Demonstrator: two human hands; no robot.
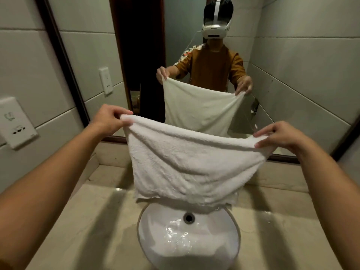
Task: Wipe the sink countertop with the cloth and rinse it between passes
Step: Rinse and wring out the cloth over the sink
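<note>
1. Nearest, at 6 o'clock, there's the white oval sink (229, 248) sunk into the beige countertop (93, 227). It's got water in it, rippling and catching the light, with the round overflow hole (189, 217) on the back wall of the bowl above the waterline.
2. The countertop looks wet and shiny, esp. out at 3 o'clock just beside the sink rim.
3. Both bare forearms come in from 8 and 4 o'clock and meet the cloth in the middle.
4. The white terry cloth (187, 164) hangs spread out in the air above the back of the sink, folded over along its top edge, bottom hem just over the sink rim. Can't tell if it touches.
5. Left hand (109, 118) at 10 o'clock pinches the top left corner, thumb and fingers clamped on the fabric.
6. Right hand (280, 136) at 2 o'clock pinches the top right corner the same way.
7. On the tiled wall at 9 o'clock, a white wall outlet (16, 123).
8. Farthest back, at 12 o'clock, the dark-framed mirror (292, 55) shows the person holding the cloth out.
</note>
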